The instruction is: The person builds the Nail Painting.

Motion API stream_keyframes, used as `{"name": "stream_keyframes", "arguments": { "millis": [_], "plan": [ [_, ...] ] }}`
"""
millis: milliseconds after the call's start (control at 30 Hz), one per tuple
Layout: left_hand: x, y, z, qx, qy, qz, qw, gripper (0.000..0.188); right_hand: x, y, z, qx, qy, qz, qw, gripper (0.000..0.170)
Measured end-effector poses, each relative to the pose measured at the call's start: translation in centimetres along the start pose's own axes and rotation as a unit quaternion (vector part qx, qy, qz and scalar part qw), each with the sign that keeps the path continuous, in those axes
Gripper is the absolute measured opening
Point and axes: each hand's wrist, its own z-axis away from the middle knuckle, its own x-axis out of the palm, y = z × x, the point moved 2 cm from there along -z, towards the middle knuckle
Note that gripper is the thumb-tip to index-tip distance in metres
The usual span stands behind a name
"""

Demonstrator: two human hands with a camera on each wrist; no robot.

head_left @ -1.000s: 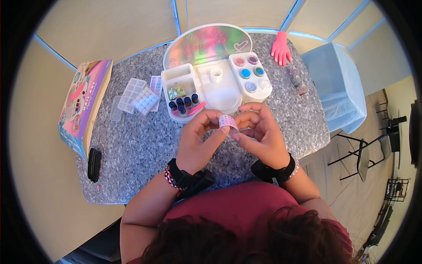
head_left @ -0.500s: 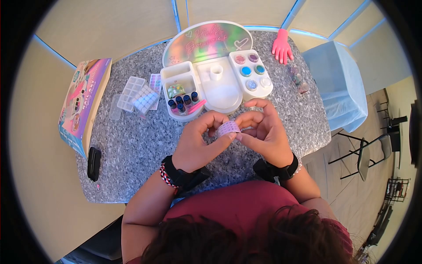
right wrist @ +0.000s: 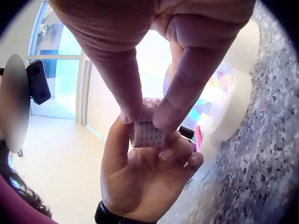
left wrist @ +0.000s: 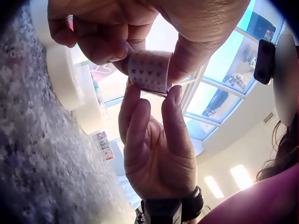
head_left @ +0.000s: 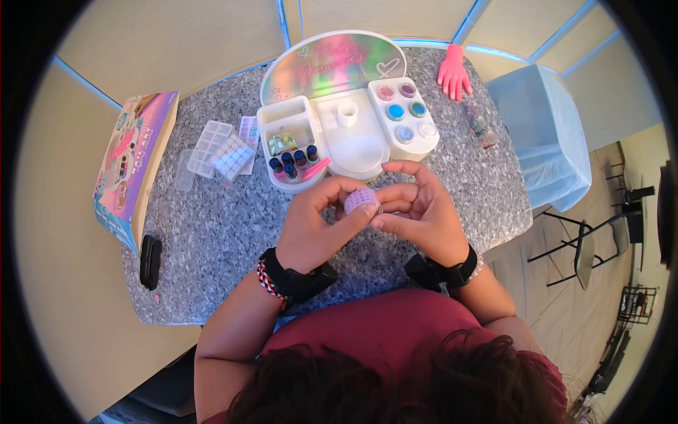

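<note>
A small sticker sheet [head_left: 361, 201], pale purple with rows of tiny heart-like marks, is bent into a curl between both hands. My left hand [head_left: 308, 232] pinches it between thumb and fingers. From the other side, my right hand [head_left: 432, 220] pinches its edge with thumb and index finger, the other fingers bent loosely. In the left wrist view the curled sheet [left wrist: 149, 70] shows its marked outer face. The right wrist view has the fingertips of both hands at the sheet [right wrist: 148, 135]. Both hands are held above the table, in front of the white nail-art station [head_left: 360, 161].
The station holds dark-capped polish bottles [head_left: 289, 171], a pink tool [head_left: 316, 169] and glitter pots [head_left: 395, 112]. Leftward on the granite table [head_left: 226, 233] are clear bead boxes [head_left: 212, 147], a nail-art box [head_left: 134, 159] and a black case [head_left: 150, 263]. A pink hand model [head_left: 454, 73] lies far right.
The sticker sheet has gone from a shallow arch to a tighter, rounder curl. Both hands have stayed close together, with small finger shifts.
</note>
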Motion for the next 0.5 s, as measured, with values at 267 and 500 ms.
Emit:
{"name": "stream_keyframes", "arguments": {
  "millis": [267,500],
  "plan": [
    [0.1,-0.1,-0.1,0.011,0.014,0.02,1.0,0.024,0.2,-0.1,0.0,0.005,0.01,-0.01,1.0,0.075],
    [0.0,1.2,-0.3,0.102,0.055,-0.112,0.987,0.035,0.2,-2.1,0.1,-0.025,0.021,0.245,0.969,0.083]
  ]
}}
